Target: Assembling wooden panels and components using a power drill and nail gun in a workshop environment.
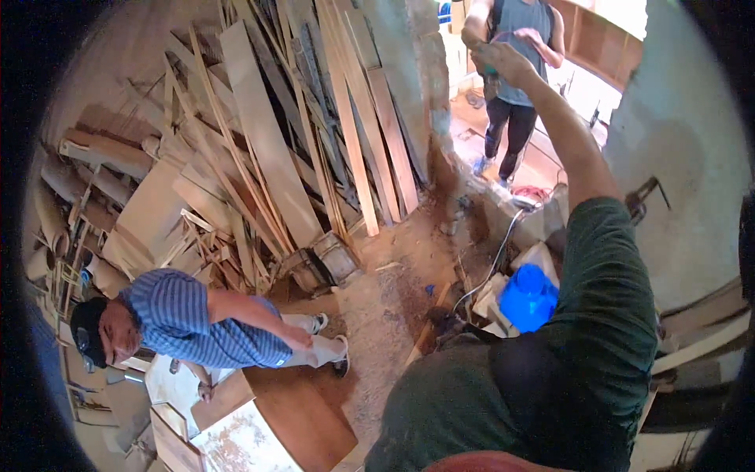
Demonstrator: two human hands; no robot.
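Observation:
My right arm, in a dark green sleeve, stretches up toward the doorway at the upper right. At its end my right hand point(507, 64) is closed, with something small and greenish at its fingers that is too small to make out. It overlaps the hand of a person in a grey sleeveless top point(515, 82), who stands in the doorway; whether the two hands touch, I cannot tell. My left hand is out of view.
Long boards point(271, 141) lean against the back wall. On the left, a person in a striped shirt point(169, 315) bends near brown panels point(303, 413). A blue plastic container point(531, 299) stands right of centre, beside a pale cable point(503, 248). A red coil point(531, 193) lies at the doorway.

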